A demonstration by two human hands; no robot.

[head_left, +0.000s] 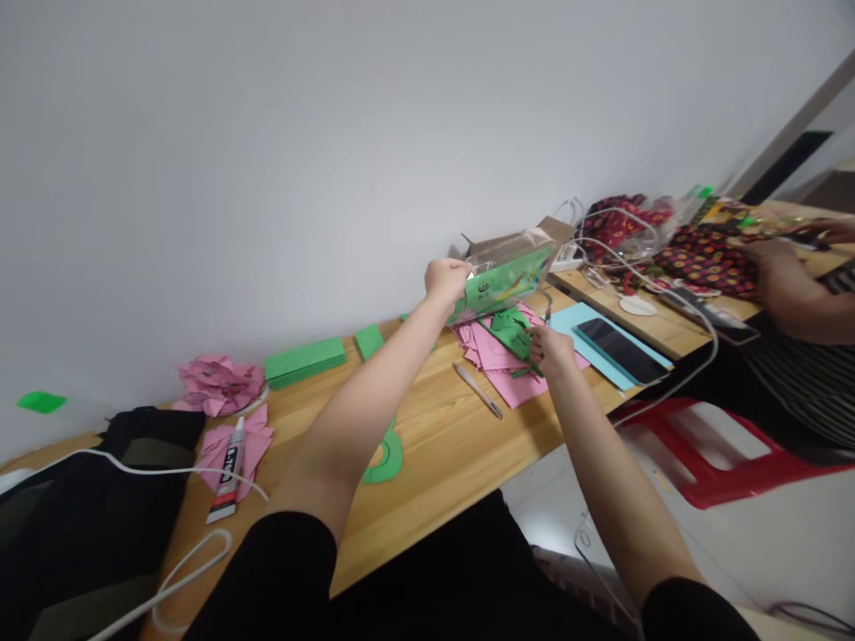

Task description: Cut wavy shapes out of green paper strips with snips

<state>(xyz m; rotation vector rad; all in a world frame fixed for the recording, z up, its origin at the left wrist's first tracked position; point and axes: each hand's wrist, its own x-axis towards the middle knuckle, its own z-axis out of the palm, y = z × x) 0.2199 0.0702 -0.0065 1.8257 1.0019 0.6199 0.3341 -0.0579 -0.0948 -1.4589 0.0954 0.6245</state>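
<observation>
My left hand (pixel 449 283) is closed on the near end of a clear plastic packet with a green printed label (pixel 508 280), which leans on its side by the wall. Lower and to the right, my right hand (pixel 551 347) has its fingers curled against green paper scraps (pixel 511 331). Those scraps lie heaped over pink paper sheets (pixel 491 350). Just left of the pink sheets is a pen (pixel 477 390). A curved green cutout (pixel 386 458) lies partly behind my left forearm.
A stack of green paper strips (pixel 305 361), a pink paper flower (pixel 220 385) and a glue tube (pixel 229 472) are at the left. At the right, a phone (pixel 621 350) rests on light blue paper (pixel 567 319). Another person's hand (pixel 781 271) is near patterned cloth (pixel 708 260).
</observation>
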